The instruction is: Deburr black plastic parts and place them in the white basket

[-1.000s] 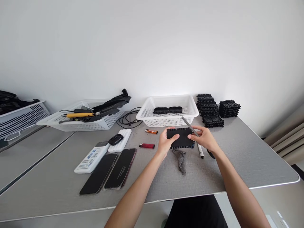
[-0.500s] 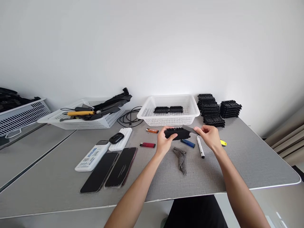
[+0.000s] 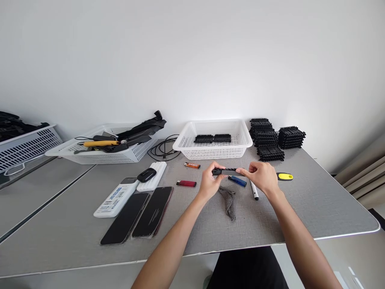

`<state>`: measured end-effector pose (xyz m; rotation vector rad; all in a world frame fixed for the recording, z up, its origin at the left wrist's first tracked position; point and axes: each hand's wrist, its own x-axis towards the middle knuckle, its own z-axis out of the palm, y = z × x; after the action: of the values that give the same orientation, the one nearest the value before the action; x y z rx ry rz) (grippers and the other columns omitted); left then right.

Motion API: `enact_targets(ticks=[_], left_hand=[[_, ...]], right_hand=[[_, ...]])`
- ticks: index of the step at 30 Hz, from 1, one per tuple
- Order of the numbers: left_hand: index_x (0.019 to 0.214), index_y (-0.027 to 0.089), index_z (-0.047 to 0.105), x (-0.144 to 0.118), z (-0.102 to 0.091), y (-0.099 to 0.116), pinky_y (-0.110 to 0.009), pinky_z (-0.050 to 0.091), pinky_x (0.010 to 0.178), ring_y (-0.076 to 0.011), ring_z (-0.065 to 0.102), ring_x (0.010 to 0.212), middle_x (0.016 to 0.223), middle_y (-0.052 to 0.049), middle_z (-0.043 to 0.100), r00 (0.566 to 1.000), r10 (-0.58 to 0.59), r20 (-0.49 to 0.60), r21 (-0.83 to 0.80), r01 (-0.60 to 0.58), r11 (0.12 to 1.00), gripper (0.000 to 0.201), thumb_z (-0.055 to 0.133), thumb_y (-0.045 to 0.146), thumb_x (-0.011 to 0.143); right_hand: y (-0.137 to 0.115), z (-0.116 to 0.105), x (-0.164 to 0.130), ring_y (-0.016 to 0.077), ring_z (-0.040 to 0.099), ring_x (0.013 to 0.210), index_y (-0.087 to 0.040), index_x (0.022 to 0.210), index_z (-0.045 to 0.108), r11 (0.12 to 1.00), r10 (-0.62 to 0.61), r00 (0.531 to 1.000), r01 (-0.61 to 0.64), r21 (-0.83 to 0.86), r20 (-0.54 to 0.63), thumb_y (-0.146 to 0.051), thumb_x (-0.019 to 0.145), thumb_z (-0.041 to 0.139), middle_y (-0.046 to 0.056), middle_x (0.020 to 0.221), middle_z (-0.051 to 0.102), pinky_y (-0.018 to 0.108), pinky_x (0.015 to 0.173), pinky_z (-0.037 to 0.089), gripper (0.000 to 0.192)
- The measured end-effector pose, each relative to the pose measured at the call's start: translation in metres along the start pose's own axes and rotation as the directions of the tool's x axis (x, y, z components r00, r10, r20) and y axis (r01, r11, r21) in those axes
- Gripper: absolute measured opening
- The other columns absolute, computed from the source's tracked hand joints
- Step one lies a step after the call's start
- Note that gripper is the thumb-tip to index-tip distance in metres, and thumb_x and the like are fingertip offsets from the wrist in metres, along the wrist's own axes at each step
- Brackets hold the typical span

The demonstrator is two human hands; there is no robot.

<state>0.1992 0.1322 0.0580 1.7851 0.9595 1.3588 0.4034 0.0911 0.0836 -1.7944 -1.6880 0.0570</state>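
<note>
A flat black ribbed plastic plate (image 3: 227, 171) is held edge-on a little above the grey table (image 3: 315, 204). My left hand (image 3: 209, 182) pinches its left end and my right hand (image 3: 262, 178) grips its right end. A thin grey tool seen earlier in my right hand is hidden now. Under the plate lie a crumpled grey cloth (image 3: 229, 199), a blue lighter (image 3: 237, 181) and a white marker (image 3: 253, 190).
A white basket (image 3: 214, 139) with two black plates stands behind my hands, stacks of black plates (image 3: 270, 138) to its right. Red lighter (image 3: 186, 184), orange lighter (image 3: 191, 165), yellow-topped tool (image 3: 284, 176), two phones (image 3: 140, 214), a remote (image 3: 116, 198), cables and another tool basket (image 3: 102, 148) lie left.
The plate has been tipped from facing me to lying flat and edge-on, and raised slightly toward the basket. The blue lighter and the yellow-topped tool have come into view.
</note>
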Motion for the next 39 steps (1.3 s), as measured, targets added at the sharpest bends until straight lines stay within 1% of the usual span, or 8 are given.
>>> enact_targets(ticks=[6,11,16,19,24,30,35,39], left_hand=[[0.080,0.020,0.062,-0.002,0.002,0.001,-0.029,0.046,0.072,-0.0184,0.061,0.076,0.079,-0.002,0.067,1.000,-0.002,-0.007,-0.008,0.002,1.000,0.019,0.075,0.032,0.072],[0.081,0.020,0.061,-0.003,0.003,0.000,-0.028,0.045,0.071,-0.0176,0.060,0.075,0.079,-0.002,0.066,1.000,-0.011,0.009,-0.009,0.011,1.000,0.018,0.074,0.031,0.073],[0.082,0.020,0.060,-0.003,0.003,-0.002,-0.029,0.045,0.075,-0.0186,0.062,0.079,0.083,-0.002,0.068,0.999,-0.034,-0.006,-0.001,0.034,0.999,0.017,0.073,0.026,0.072],[0.082,0.020,0.059,-0.002,0.002,-0.001,-0.029,0.045,0.075,-0.0182,0.062,0.079,0.083,-0.002,0.068,1.000,-0.027,-0.013,0.000,0.027,1.000,0.016,0.071,0.023,0.072],[0.081,0.020,0.060,-0.002,0.001,0.002,-0.029,0.045,0.073,-0.0181,0.062,0.078,0.082,-0.002,0.068,1.000,-0.011,0.004,0.000,0.011,1.000,0.014,0.071,0.026,0.074],[0.080,0.021,0.061,-0.002,0.001,0.002,-0.030,0.045,0.073,-0.0184,0.062,0.076,0.080,-0.001,0.068,1.000,-0.015,-0.013,0.029,0.015,0.999,0.016,0.073,0.024,0.071],[0.079,0.020,0.061,-0.002,0.003,0.003,-0.029,0.046,0.073,-0.0180,0.062,0.076,0.079,-0.002,0.067,1.000,-0.017,0.005,0.007,0.017,1.000,0.016,0.073,0.028,0.072],[0.079,0.020,0.060,0.000,-0.002,0.001,-0.029,0.045,0.073,-0.0181,0.061,0.076,0.079,-0.001,0.067,1.000,-0.014,-0.023,-0.006,0.014,1.000,0.018,0.074,0.027,0.070]], right_hand=[[0.002,-0.003,0.001,0.0132,0.036,0.045,-0.021,0.049,0.045,1.000,-0.010,1.000,0.010,0.012,0.015,-0.084,0.074,0.049,0.001,0.045,0.049,0.028,0.049,0.025,0.068],[0.002,-0.006,0.002,0.0135,0.036,0.046,-0.021,0.049,0.044,1.000,-0.010,1.000,0.010,0.002,0.028,-0.083,0.074,0.050,0.000,0.045,0.048,0.028,0.049,0.024,0.067],[0.005,-0.009,0.003,0.0135,0.038,0.046,-0.021,0.049,0.044,1.000,0.010,0.999,-0.010,0.016,0.033,-0.083,0.072,0.052,0.000,0.046,0.049,0.028,0.050,0.024,0.067],[0.004,-0.007,0.002,0.0135,0.039,0.047,-0.021,0.049,0.045,0.999,0.017,0.999,-0.018,0.033,0.034,-0.083,0.072,0.053,0.000,0.047,0.050,0.027,0.050,0.024,0.067],[0.003,-0.003,0.001,0.0132,0.038,0.045,-0.021,0.048,0.044,0.998,-0.001,1.000,-0.001,0.056,0.031,-0.083,0.072,0.053,0.000,0.045,0.048,0.027,0.049,0.026,0.067],[0.008,-0.006,0.003,0.0139,0.038,0.046,-0.022,0.048,0.044,0.998,0.004,0.999,-0.006,0.056,0.039,-0.082,0.073,0.052,0.000,0.045,0.048,0.028,0.048,0.025,0.066],[0.007,-0.004,0.003,0.0139,0.039,0.047,-0.021,0.049,0.044,0.999,-0.012,0.999,0.010,0.048,0.040,-0.082,0.074,0.052,0.000,0.047,0.048,0.027,0.050,0.025,0.066],[0.010,-0.007,0.004,0.0132,0.037,0.047,-0.021,0.050,0.042,0.998,-0.010,1.000,0.008,0.055,0.028,-0.082,0.073,0.052,-0.001,0.046,0.046,0.027,0.049,0.025,0.066]])
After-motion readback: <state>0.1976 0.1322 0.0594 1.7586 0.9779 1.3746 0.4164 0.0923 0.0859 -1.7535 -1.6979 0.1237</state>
